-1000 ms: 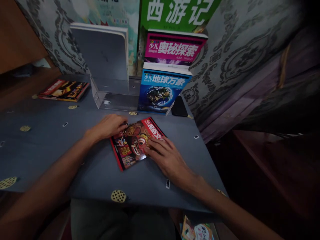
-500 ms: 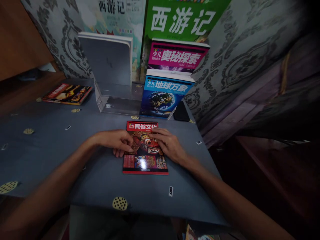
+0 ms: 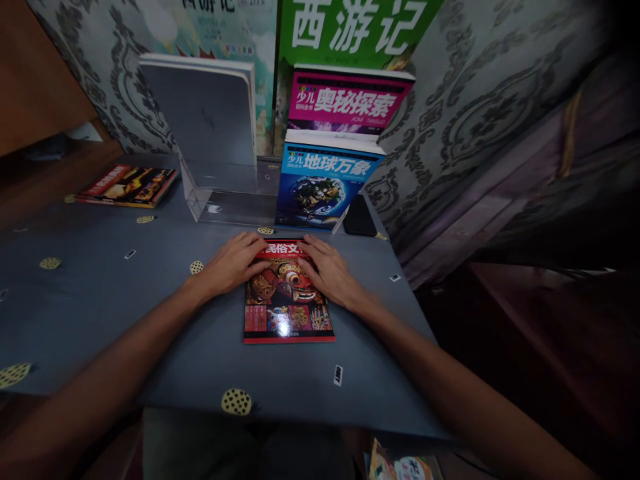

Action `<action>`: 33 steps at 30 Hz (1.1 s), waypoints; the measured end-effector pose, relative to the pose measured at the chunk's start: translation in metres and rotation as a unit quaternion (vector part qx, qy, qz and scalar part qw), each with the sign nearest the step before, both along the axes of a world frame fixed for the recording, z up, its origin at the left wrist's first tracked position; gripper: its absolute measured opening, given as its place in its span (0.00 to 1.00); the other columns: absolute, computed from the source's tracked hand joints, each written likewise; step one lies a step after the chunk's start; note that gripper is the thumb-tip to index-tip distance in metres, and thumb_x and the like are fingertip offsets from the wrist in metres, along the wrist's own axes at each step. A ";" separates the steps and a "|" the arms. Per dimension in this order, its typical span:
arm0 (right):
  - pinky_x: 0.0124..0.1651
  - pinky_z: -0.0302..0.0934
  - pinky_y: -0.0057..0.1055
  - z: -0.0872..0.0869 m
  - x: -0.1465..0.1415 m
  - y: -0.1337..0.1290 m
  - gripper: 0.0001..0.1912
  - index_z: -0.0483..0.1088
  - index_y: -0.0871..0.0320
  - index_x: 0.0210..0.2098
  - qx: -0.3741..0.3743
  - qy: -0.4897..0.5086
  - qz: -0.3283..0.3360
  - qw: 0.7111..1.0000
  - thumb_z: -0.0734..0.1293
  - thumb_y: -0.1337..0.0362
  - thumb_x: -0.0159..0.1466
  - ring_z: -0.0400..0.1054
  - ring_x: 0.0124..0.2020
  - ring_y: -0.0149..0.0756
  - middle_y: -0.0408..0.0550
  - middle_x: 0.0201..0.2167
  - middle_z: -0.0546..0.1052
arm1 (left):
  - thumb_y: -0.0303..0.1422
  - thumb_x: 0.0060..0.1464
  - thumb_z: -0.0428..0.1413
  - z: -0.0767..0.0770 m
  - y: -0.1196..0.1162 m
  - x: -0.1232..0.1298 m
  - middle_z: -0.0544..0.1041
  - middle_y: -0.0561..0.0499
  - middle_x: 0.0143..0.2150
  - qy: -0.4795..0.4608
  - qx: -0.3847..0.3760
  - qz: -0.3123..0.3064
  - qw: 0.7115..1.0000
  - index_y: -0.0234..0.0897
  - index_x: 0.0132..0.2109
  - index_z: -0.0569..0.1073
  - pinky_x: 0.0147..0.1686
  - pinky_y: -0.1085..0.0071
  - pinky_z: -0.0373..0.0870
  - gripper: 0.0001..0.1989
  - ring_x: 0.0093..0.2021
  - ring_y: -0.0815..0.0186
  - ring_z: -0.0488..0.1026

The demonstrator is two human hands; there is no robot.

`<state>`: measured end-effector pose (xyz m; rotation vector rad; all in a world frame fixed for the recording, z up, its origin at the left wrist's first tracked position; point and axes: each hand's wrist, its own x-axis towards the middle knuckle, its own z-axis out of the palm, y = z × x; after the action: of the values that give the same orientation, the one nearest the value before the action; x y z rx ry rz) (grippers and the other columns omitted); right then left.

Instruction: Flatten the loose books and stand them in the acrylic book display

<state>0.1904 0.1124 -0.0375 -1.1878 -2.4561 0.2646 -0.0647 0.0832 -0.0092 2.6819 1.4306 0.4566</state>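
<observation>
A book with a red title band and a colourful mask on its cover [image 3: 287, 317] lies flat on the grey-blue cloth in front of me. My left hand [image 3: 239, 261] rests at its upper left edge, fingers stretched towards the title and thumb apart on the cover. On the upper right side lies my right hand [image 3: 327, 270], its fingers extended over the edge and its thumb on the mask picture. Both sets of fingertips cover the ends of the title. Neither hand lifts the book.
Behind the book stands a clear acrylic stand [image 3: 235, 210] with a blue book [image 3: 320, 190], a magenta book [image 3: 345, 100] and a grey-backed book [image 3: 205, 113]. A black phone [image 3: 360, 219] lies beside it. More books [image 3: 127, 185] lie at the left. The table's front edge is near me.
My left hand has moved up along the book's left edge, and its curled fingers have straightened. My right hand has shifted slightly up. The view has tilted a little.
</observation>
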 end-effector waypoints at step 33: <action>0.65 0.61 0.49 0.025 -0.035 -0.122 0.19 0.72 0.58 0.56 0.061 -0.038 0.190 0.979 0.68 0.57 0.69 0.65 0.63 0.46 0.57 0.57 0.76 | 0.31 0.68 0.46 -0.008 -0.025 0.031 0.74 0.42 0.53 0.000 0.047 -0.047 0.998 0.36 0.51 0.72 0.55 0.58 0.71 0.12 0.53 0.57 0.71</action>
<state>0.1556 -0.0098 -0.0123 -0.6828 -2.7123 0.1733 -0.0341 0.0583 -0.0176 2.8083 1.3083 0.5294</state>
